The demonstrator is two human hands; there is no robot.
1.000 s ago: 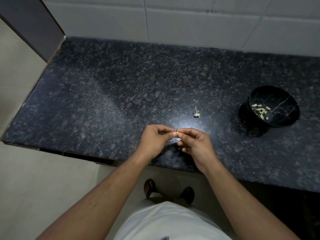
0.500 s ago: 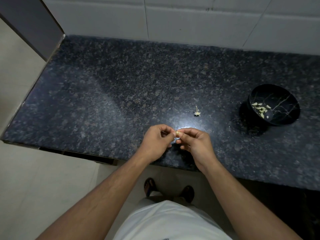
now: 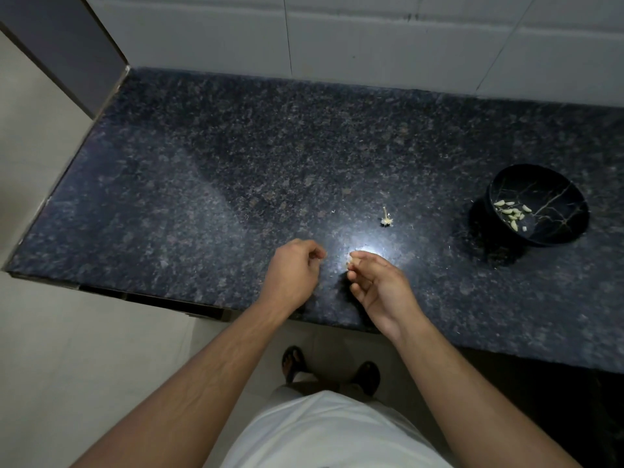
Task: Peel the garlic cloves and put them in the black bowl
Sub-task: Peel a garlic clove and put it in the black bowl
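Note:
A small pale garlic clove (image 3: pixel 351 261) is pinched at the fingertips of my right hand (image 3: pixel 380 287), just above the front of the dark granite counter (image 3: pixel 202 184). My left hand (image 3: pixel 297 270) hovers a short gap to its left with fingers curled in; whether it holds a bit of skin I cannot tell. The black bowl (image 3: pixel 553 197) stands at the far right of the counter, tilted toward me, with several peeled cloves (image 3: pixel 511 212) inside.
A bare garlic stem with its root base (image 3: pixel 386 220) lies on the counter beyond my hands. White tiles (image 3: pixel 371 35) back the counter. A dark panel (image 3: pixel 67 45) closes its left end. My sandalled feet show below the front edge.
My hands were joined on the clove; now they have pulled apart, the left moving left, and the clove stays in my right fingertips.

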